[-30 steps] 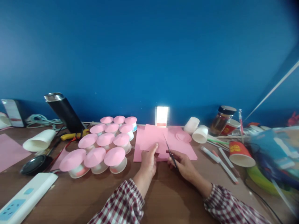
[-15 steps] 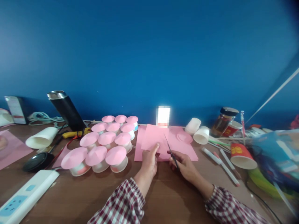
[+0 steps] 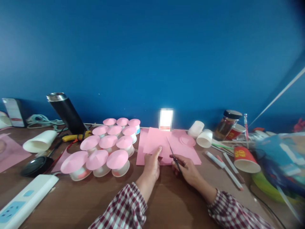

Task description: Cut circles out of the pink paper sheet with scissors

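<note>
My left hand (image 3: 152,163) grips the near edge of a pink paper sheet (image 3: 154,140), thumb on top. Dark-handled scissors (image 3: 174,156) are in my right hand (image 3: 186,167), their thin blade pointing away from me over the right side of that sheet. Beneath lies a larger pink sheet (image 3: 194,156), with a round pink paper piece (image 3: 187,141) on it to the right. On the left, several paper cups stand in rows, each topped with a shallow pink paper cone (image 3: 117,159).
A white power strip (image 3: 28,198), a tipped paper cup (image 3: 40,141) and a leaning black flask (image 3: 66,113) lie left. Rightward are white cups (image 3: 205,138), markers (image 3: 225,170), a red cup (image 3: 246,160), a lidded jar (image 3: 227,125) and a blue plastic bag (image 3: 281,156). A blue wall (image 3: 152,63) stands behind.
The view has shifted very slightly, so everything sits a little further left. Both hands, the sheet and the scissors keep nearly the same positions relative to each other.
</note>
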Available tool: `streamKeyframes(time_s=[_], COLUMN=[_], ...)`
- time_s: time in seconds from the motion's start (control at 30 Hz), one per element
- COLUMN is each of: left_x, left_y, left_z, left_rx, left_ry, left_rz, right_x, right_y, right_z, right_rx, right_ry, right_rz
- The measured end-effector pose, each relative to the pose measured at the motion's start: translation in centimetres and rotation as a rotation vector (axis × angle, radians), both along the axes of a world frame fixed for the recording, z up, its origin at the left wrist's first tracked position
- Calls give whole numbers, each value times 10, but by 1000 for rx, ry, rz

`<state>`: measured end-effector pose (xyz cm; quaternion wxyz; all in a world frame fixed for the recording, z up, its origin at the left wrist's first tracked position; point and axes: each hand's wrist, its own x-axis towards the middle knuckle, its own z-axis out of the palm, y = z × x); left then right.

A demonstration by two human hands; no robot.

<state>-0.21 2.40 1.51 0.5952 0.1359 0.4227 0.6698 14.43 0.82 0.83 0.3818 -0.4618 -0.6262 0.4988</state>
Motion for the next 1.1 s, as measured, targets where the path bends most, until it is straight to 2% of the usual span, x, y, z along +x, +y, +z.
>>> streamKeyframes(time_s=[0.2,0.4,1.1], left_x=[-1,-1,-1], left_y=[1,-1,-1], left_z=[1,1,3], left_rx=[-56,7,19], left_ry=[25,-13,4], left_rz=[-25,-63,-130], right_x=[0,0,1], right_y=[1,0,1], right_z=[1,0,1], right_rx=[18,15,64], right_ry=[4,45,70], right_rz=[6,6,16])
